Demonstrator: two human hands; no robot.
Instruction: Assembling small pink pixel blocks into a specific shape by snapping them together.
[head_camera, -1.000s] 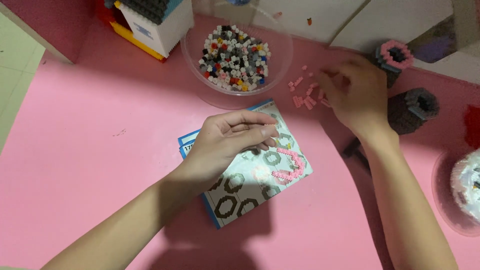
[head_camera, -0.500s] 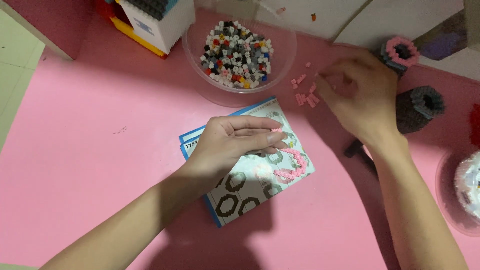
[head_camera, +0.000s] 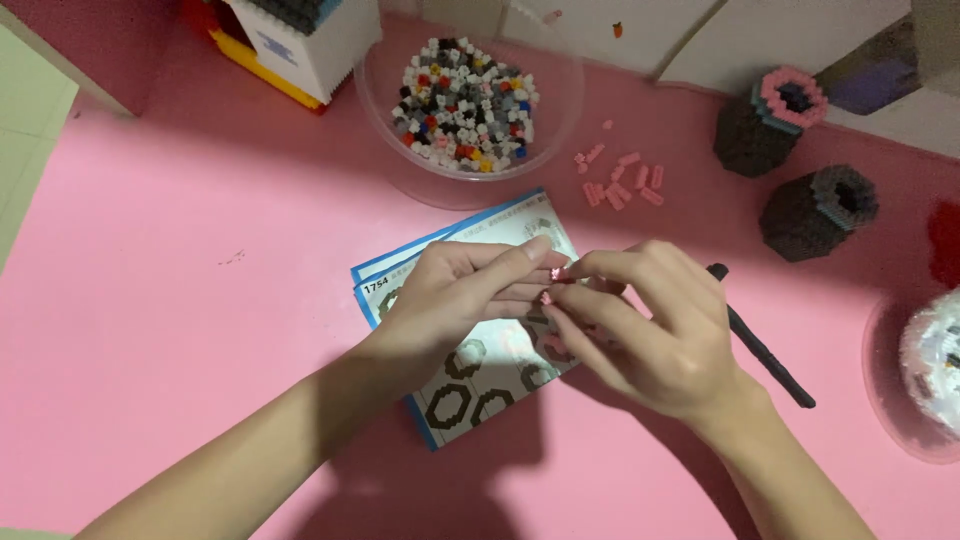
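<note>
Pink brick pieces (head_camera: 553, 285) sit pinched between the fingers of both hands, directly above the instruction booklet (head_camera: 470, 330) at the centre of the pink worktop (head_camera: 200, 300). Left hand (head_camera: 450, 300) rests on the booklet, fingers pressed together around the pieces. Right hand (head_camera: 650, 330) meets it from the right, fingertips closed on the same pieces. Loose pink bricks (head_camera: 620, 182) lie on the far side of the hands. Clear bowl (head_camera: 380, 80) of mixed bricks stands far centre. Black stick tool (head_camera: 765, 350) lies right of the right hand. Two dark hexagonal towers (head_camera: 810, 215) stand far right.
</note>
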